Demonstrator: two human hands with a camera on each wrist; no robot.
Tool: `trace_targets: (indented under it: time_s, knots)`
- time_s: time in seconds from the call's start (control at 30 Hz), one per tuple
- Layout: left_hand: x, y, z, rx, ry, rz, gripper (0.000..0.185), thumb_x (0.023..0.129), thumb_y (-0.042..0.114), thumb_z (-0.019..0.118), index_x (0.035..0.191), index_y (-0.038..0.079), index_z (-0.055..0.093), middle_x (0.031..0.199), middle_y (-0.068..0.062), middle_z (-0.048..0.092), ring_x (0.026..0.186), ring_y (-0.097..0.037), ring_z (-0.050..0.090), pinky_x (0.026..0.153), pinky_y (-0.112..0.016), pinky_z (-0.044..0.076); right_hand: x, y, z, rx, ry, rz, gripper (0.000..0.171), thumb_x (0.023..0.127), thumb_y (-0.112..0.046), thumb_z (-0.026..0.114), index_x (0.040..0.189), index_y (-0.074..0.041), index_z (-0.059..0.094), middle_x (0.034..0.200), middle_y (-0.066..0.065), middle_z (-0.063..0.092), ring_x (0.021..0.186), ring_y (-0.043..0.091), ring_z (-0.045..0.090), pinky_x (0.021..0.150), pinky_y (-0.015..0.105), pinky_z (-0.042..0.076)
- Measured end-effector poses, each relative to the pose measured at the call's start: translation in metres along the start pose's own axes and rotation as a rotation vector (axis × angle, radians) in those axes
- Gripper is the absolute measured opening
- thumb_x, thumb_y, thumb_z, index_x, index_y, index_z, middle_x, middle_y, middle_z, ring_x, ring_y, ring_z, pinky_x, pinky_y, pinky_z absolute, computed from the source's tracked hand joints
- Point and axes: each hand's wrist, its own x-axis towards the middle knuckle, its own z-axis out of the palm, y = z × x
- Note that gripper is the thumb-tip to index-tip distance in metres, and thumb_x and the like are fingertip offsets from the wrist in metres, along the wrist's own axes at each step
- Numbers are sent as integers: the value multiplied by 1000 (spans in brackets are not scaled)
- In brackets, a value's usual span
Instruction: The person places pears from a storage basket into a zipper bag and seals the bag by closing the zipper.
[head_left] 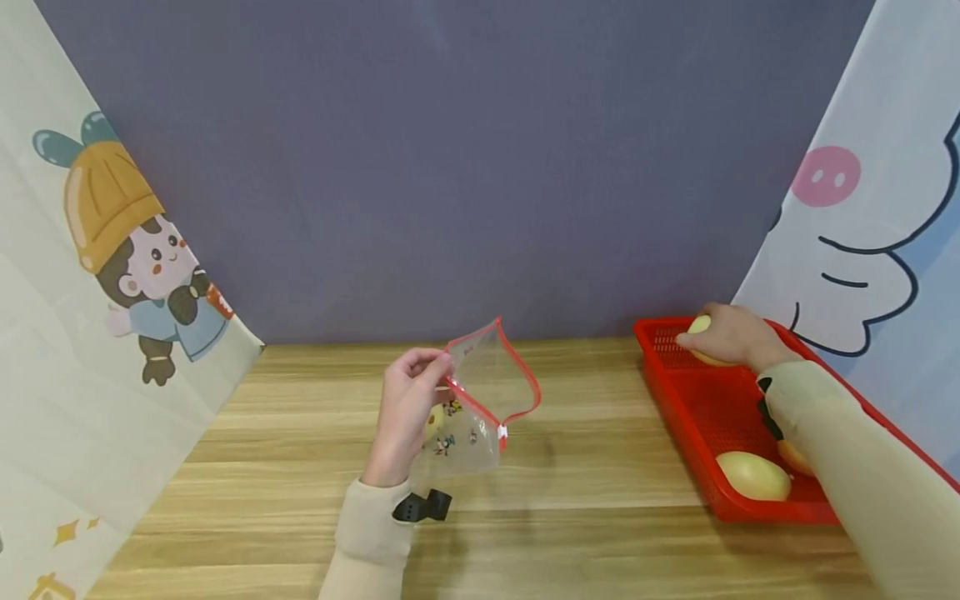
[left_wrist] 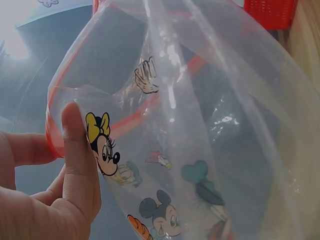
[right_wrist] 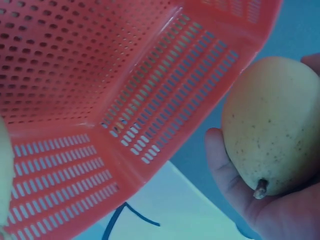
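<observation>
My left hand (head_left: 408, 408) pinches the rim of a clear zip bag (head_left: 491, 375) with a red edge and a white slider. The bag's mouth gapes, and cartoon prints (left_wrist: 102, 145) mark its side in the left wrist view. A yellowish patch shows beside my left fingers, too small to tell. At the far end of the red basket (head_left: 678, 442), my right hand (head_left: 738, 335) grips a yellow mango (right_wrist: 275, 125). Its skin is speckled and its short stem shows in the right wrist view. Another pale yellow mango (head_left: 753, 476) lies at the basket's near end.
Partly hidden under my right forearm is an orange-coloured fruit (head_left: 793, 457) in the basket. The basket stands on the right of the wooden table (head_left: 262, 500). A grey wall (head_left: 480, 167) rises behind, with printed cloths (head_left: 67, 333) at both sides.
</observation>
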Motion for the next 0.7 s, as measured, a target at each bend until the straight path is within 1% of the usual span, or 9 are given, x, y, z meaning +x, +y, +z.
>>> trace_targets:
  time_s: [0.07,0.13,0.3,0.33,0.47,0.6,0.7]
  knots:
    - [0,1,1,0,4,2,14,99,5,65,110,-3,65,96,-15,64,76,-21,66,71,-34,64,0,-4,-1,4,10,-13,68,92,-50,64,129,6,54,114,26,61,96,41,57,77,56,52]
    - [0,1,1,1,4,2,13,99,5,65,110,-3,65,97,-18,64,76,-23,66,71,-34,64,0,-7,-2,2,16,-24,66,92,-49,64,128,6,55,111,24,62,94,39,57,75,53,52]
    - [1,0,2,8,1,1,14,99,6,65,110,-3,65,101,-22,64,77,-23,66,71,-34,64,0,-19,-4,2,41,-54,54,92,-46,65,119,1,58,100,16,62,86,33,56,66,41,48]
    - [1,0,2,10,2,2,14,99,5,64,110,-3,65,100,-21,64,76,-22,66,71,-34,64,0,-22,-5,1,47,-61,53,91,-45,65,118,1,58,99,15,62,86,33,56,65,40,47]
    - [1,-1,2,8,5,7,14,99,5,64,111,-3,65,99,-20,64,75,-21,66,71,-34,63,1,-32,-7,-6,56,-82,51,90,-43,65,114,2,58,98,15,63,83,32,57,64,39,48]
    - [1,-1,2,3,4,5,14,99,5,64,111,-3,65,101,-23,64,78,-24,66,72,-34,64,1,-43,-8,2,59,-78,47,89,-41,66,111,0,58,94,13,62,80,30,56,61,37,47]
    - [2,-1,3,0,1,5,14,99,5,64,111,-3,65,101,-22,64,79,-25,66,72,-35,64,1,-51,-8,15,78,-80,44,88,-40,66,109,-2,59,92,12,61,79,29,56,60,35,46]
